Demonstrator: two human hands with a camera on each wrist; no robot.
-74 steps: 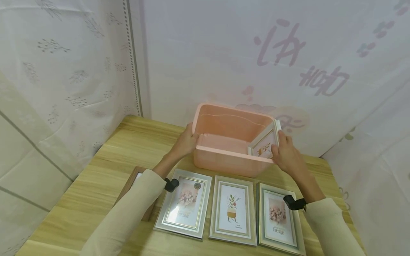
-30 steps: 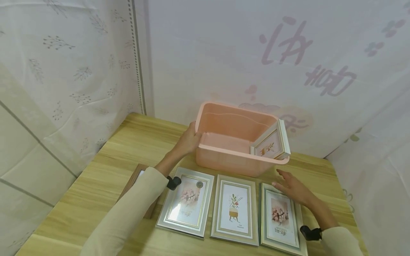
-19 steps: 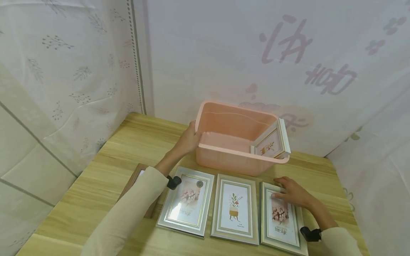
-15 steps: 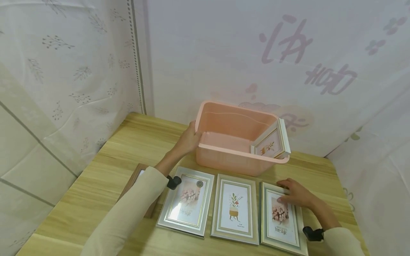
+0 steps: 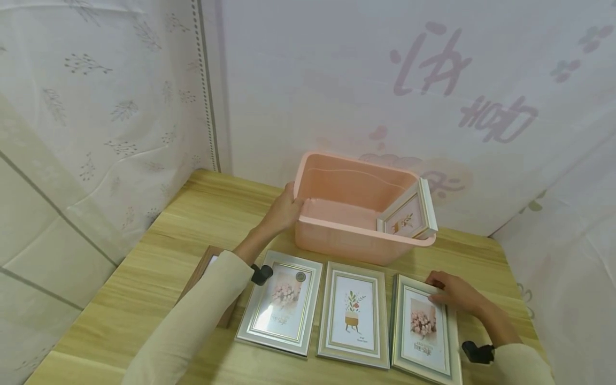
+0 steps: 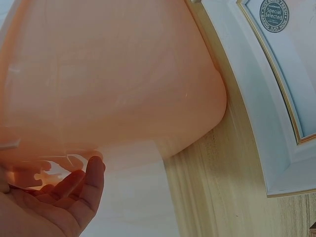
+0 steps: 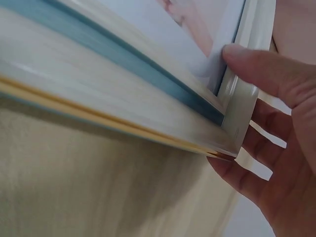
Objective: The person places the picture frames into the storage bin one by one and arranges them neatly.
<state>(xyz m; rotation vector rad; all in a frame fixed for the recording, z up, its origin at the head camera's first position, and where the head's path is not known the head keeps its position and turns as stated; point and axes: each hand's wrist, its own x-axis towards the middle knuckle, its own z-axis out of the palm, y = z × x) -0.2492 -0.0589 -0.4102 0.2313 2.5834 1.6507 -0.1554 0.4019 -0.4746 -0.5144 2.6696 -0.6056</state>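
Note:
My left hand (image 5: 280, 210) grips the left rim of a pink plastic bin (image 5: 351, 239). In the left wrist view, its fingers (image 6: 91, 190) curl up by the bin's outer wall (image 6: 113, 74). My right hand (image 5: 456, 293) pinches the far right corner of the rightmost picture frame (image 5: 423, 334), which has a pale border and a pink flower print. The right wrist view shows the thumb on that frame's face (image 7: 98, 74) and the fingers (image 7: 266, 148) underneath, with a shadow below the edge. Inside the bin, a white picture frame (image 5: 406, 219) leans against the right wall.
A middle picture frame (image 5: 353, 315) with a plant print and a silvery one (image 5: 281, 305) lie flat in a row before the bin. The left sleeve partly covers a brown frame (image 5: 196, 275). Curtains (image 5: 337, 80) hang behind the wooden table (image 5: 159, 256).
My right hand has let go of the white frame in the bin, come down to the rightmost frame and taken its far right corner, tilting it slightly. My left hand stays on the rim.

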